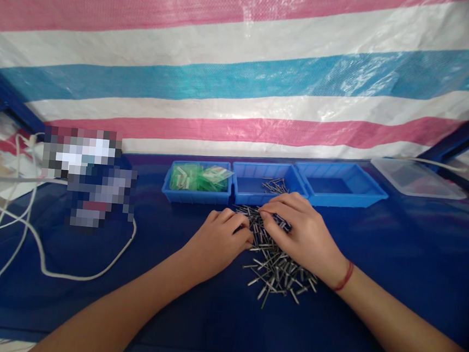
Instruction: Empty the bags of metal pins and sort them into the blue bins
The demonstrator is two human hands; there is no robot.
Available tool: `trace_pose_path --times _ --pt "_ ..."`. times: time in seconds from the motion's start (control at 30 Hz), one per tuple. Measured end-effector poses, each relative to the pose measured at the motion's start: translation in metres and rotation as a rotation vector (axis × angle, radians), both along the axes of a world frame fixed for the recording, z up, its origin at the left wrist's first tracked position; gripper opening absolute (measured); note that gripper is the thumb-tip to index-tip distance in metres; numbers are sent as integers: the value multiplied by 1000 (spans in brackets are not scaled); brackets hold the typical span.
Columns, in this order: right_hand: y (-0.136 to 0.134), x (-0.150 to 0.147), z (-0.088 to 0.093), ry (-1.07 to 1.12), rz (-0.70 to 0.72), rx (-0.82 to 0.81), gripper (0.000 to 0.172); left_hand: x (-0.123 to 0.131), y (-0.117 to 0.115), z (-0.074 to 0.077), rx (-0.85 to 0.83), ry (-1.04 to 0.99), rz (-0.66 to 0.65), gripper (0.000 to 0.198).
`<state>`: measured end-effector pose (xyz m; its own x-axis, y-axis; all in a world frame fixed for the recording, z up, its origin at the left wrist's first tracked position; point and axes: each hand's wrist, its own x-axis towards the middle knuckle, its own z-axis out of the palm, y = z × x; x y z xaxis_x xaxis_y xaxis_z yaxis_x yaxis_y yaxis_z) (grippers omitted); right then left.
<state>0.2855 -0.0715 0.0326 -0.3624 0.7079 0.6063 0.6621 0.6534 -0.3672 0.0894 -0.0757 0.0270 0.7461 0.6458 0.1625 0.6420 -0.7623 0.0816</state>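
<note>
Left hand (217, 241) half-curled at pile of metal pins (281, 273), right hand (307, 227) bent over its top, cannot tell either's hold, three blue bins (252, 184) behind, blue tabletop (205, 321).

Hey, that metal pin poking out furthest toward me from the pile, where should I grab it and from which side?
Probably pinch the pin by its near end, coming from your own side of the table. That end juts past the pile over bare tabletop, while its far end runs in among other pins, where fingers would likely catch neighbours.
</note>
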Motion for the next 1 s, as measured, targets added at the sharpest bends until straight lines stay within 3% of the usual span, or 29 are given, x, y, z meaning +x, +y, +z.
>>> trace_pose_path --times 1.0 --pt "-3 -3 0 -63 62 -57 12 2 -6 8 -45 14 22 18"
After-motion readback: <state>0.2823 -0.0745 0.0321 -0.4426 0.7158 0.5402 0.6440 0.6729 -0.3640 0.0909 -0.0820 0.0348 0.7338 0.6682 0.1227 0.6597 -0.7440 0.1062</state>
